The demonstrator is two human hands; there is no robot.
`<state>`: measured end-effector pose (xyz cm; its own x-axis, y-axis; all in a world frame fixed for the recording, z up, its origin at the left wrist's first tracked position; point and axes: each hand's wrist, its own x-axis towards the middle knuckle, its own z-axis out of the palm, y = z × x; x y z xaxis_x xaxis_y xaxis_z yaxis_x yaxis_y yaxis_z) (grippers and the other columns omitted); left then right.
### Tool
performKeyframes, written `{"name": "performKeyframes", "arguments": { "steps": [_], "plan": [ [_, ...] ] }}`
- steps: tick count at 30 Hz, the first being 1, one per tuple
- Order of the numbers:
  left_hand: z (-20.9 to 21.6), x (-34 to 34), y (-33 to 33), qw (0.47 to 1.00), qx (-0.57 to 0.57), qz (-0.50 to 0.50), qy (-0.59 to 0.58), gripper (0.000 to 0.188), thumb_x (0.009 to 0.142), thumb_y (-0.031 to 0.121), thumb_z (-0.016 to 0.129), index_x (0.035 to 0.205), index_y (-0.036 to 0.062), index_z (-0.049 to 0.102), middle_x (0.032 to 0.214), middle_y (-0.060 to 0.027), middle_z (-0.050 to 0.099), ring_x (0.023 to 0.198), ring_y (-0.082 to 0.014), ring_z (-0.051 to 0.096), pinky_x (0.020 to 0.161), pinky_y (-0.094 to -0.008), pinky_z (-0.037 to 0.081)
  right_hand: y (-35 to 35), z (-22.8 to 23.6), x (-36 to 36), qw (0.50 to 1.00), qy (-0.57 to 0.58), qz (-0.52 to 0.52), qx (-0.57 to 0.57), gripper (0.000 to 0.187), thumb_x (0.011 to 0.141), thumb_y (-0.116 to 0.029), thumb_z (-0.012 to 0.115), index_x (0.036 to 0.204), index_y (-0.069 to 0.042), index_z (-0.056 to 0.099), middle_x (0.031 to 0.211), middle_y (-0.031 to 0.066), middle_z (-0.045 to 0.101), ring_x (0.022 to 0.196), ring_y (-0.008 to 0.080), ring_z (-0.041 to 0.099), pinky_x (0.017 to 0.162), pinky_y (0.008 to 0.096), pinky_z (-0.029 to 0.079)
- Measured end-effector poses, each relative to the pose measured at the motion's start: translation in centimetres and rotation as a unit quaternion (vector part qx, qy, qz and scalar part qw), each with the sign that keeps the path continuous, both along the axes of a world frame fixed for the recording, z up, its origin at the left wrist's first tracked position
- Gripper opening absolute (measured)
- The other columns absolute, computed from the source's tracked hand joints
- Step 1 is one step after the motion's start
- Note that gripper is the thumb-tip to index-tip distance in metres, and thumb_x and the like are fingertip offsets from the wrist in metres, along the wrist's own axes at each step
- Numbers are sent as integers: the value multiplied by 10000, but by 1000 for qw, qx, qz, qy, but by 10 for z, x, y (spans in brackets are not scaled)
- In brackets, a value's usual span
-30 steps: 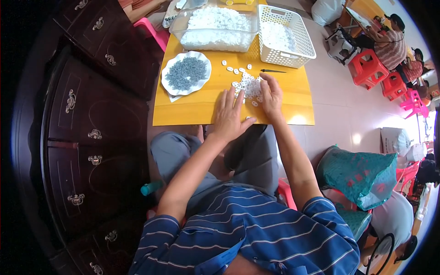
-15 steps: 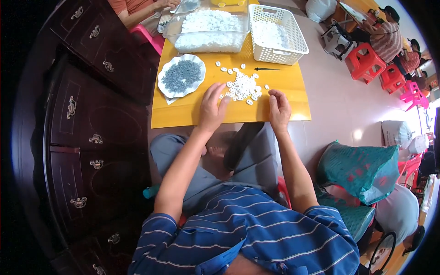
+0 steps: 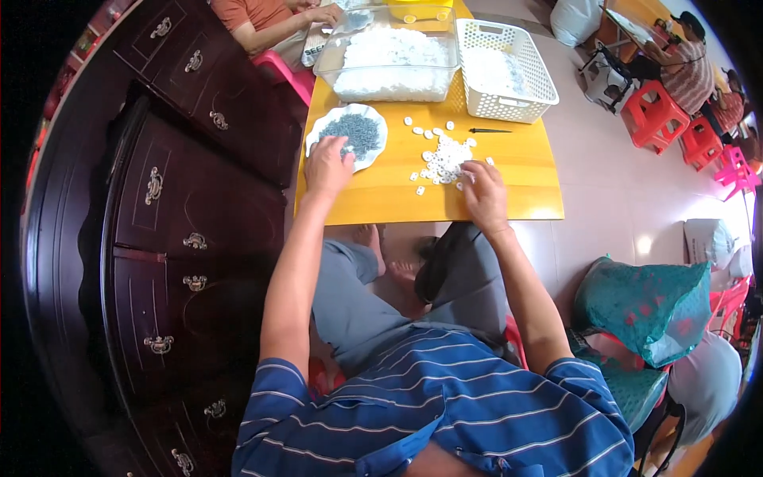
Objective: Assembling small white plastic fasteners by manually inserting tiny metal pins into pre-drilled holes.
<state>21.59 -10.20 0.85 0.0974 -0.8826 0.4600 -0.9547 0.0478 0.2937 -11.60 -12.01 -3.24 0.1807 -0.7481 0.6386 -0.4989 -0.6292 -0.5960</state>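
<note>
My left hand [image 3: 329, 167] is over the near left side of a scalloped white plate [image 3: 315, 131] that holds a heap of small, thin grey pieces [image 3: 359, 133]. Its fingers bend over the heap, with the thumb apart from them. On the yellow tabletop [image 3: 373, 195] lies a loose pile of small white pieces [image 3: 447, 157], some with holes that show. At the pile's near right edge my right hand [image 3: 486, 195] curls its fingers toward its thumb. What lies between those fingertips is too small to make out.
Behind the plate stands a clear bin [image 3: 389, 89] of white pieces, beside a perforated white basket [image 3: 509, 109]. A slim black tool [image 3: 490, 130] lies right of the pile. Dark drawers [image 3: 199, 191] flank the left; a green bag [image 3: 636, 306] stands right. Another person's hand [image 3: 324, 14] works at far left.
My left hand has gone from the pile's left side to the plate. My right hand has moved in to the pile's near right edge, its fingers curling. The view has shifted slightly.
</note>
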Motion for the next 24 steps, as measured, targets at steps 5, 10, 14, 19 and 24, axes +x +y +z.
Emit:
{"name": "performKeyframes", "arguments": {
  "steps": [5, 10, 14, 19, 24],
  "plan": [
    [-7, 7, -21, 995, 96, 19, -33, 348, 824, 188, 764, 1152, 85, 711, 1173, -129, 675, 1101, -361, 621, 952, -470, 514, -21, -8, 13, 994, 107, -16, -23, 266, 815, -37, 674, 1078, -73, 664, 1114, 124, 668, 1067, 346, 618, 935, 444, 497],
    [-15, 10, -30, 996, 83, -12, -28, 291, 821, 166, 765, 1103, 99, 736, 1146, -133, 676, 1086, -362, 621, 956, -467, 511, -26, -13, 24, 988, 150, -32, 9, 357, 755, -97, 702, 1110, -77, 665, 1154, 122, 663, 1104, 350, 612, 960, 456, 488],
    [-17, 17, -34, 997, 70, -28, -24, 215, 820, 137, 758, 1032, 100, 748, 1088, -137, 680, 1043, -359, 635, 925, -463, 521, -25, -6, 37, 988, 152, -23, 12, 258, 855, -65, 659, 1112, -83, 672, 1135, 110, 675, 1088, 332, 614, 964, 449, 489],
    [-15, 21, -39, 995, 58, -73, -44, 95, 818, 94, 736, 912, 84, 724, 958, -138, 668, 951, -359, 659, 838, -471, 543, -27, -4, 34, 991, 130, 12, -24, 210, 849, -34, 647, 1051, -87, 665, 1053, 115, 686, 1031, 341, 631, 915, 450, 505],
    [-15, 22, -43, 994, 69, -70, -56, 80, 824, 75, 715, 902, 69, 701, 941, -137, 671, 920, -362, 663, 808, -467, 542, -31, -5, 19, 992, 123, -2, -17, 179, 846, -13, 632, 1004, -92, 659, 1015, 117, 689, 996, 350, 640, 890, 460, 510]
  ]
}}
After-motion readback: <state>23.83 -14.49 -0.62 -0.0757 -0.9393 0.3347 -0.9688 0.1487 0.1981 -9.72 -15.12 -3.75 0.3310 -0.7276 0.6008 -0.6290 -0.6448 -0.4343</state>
